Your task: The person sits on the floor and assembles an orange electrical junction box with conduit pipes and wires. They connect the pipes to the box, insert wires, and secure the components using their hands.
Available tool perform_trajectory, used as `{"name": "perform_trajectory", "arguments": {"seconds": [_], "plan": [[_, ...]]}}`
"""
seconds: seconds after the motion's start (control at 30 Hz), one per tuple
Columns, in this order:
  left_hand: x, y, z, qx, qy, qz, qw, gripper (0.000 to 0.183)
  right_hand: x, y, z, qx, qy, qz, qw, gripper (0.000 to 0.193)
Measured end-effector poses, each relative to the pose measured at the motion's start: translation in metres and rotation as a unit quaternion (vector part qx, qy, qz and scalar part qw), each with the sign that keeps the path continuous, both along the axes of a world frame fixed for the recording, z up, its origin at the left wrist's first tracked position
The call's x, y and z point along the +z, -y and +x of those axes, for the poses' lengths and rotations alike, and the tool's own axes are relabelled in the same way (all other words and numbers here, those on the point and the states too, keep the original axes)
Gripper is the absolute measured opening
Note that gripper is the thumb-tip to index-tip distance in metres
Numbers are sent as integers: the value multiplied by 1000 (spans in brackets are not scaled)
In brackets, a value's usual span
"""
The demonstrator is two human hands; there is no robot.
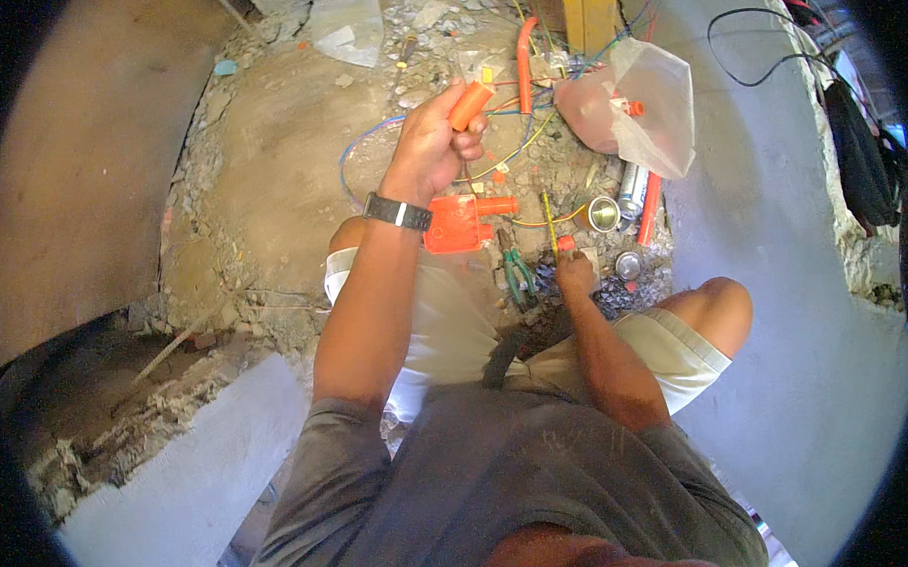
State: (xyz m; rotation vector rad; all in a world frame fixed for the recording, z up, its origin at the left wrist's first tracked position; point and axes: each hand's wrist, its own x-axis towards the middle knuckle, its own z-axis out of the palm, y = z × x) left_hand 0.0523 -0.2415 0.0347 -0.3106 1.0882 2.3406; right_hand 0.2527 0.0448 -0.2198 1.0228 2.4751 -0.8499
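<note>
My left hand, with a dark watch on its wrist, is raised over the ground and closed around a short piece of orange pipe. Below it lies an orange junction box with pipe stubs on its right side. My right hand is low between my knees with its fingers curled; a small orange piece shows at its tip, and whatever else it grips is hidden. Beside that hand rest green-handled pliers and a thin yellow stick-like tool.
An open tin, a round lid, a spray can and an orange pipe lie to the right. Beyond are a clear plastic bag, loose wires and a curved orange pipe. Rubble covers the ground between a brown panel and grey wall.
</note>
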Motion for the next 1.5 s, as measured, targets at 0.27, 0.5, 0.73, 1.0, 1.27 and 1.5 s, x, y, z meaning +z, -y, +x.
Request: {"name": "perform_trajectory", "arguments": {"seconds": [0.27,0.5,0.73,1.0,1.27,1.5], "plan": [[15,-47,16,-142,55,113,982,34,267,53,-99,158,-472,-257,828,34],[27,-60,37,-243,85,229,939,42,315,33,-131,358,-533,-166,749,14],[56,-67,56,-17,-38,-30,999,38,340,31,-160,484,-476,-102,728,14],[53,-89,52,259,-505,-559,605,13,319,32,-166,224,-315,-519,763,22],[69,-66,57,-82,-10,34,996,67,298,5,-193,310,-453,-489,678,16],[90,-106,52,41,-382,-564,731,15,294,-7,-196,315,-377,-423,761,19]]}}
